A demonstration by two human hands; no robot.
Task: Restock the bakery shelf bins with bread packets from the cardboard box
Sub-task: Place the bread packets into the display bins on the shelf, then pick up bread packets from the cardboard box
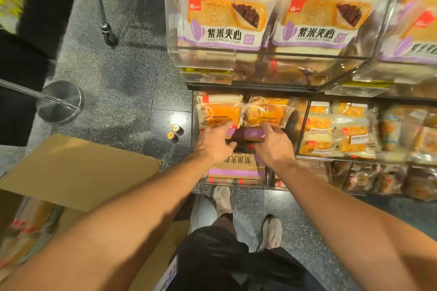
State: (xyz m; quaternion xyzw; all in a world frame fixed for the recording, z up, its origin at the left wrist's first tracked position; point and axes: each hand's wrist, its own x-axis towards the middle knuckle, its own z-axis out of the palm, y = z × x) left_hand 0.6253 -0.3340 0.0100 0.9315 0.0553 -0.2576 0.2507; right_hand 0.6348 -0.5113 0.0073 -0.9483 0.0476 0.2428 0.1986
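Note:
Two orange bread packets sit side by side at the back of a low clear shelf bin (236,184): one on the left (218,112), one on the right (266,113). My left hand (215,143) reaches into the bin, its straight fingers touching the front edge of the left packet. My right hand (274,144) reaches in beside it, index finger touching the right packet. Below my hands lies a flat purple-and-brown carton (236,168). The open cardboard box (78,172) with wrapped bread packets (26,227) stands at my lower left.
Clear upper bins (203,64) hold purple-labelled toast packets (224,19). Bins to the right (340,132) hold other wrapped breads. On the dark floor stand two small jars (175,132), a round metal post base (60,101) and a cart wheel (110,35). My feet (246,217) are close to the shelf.

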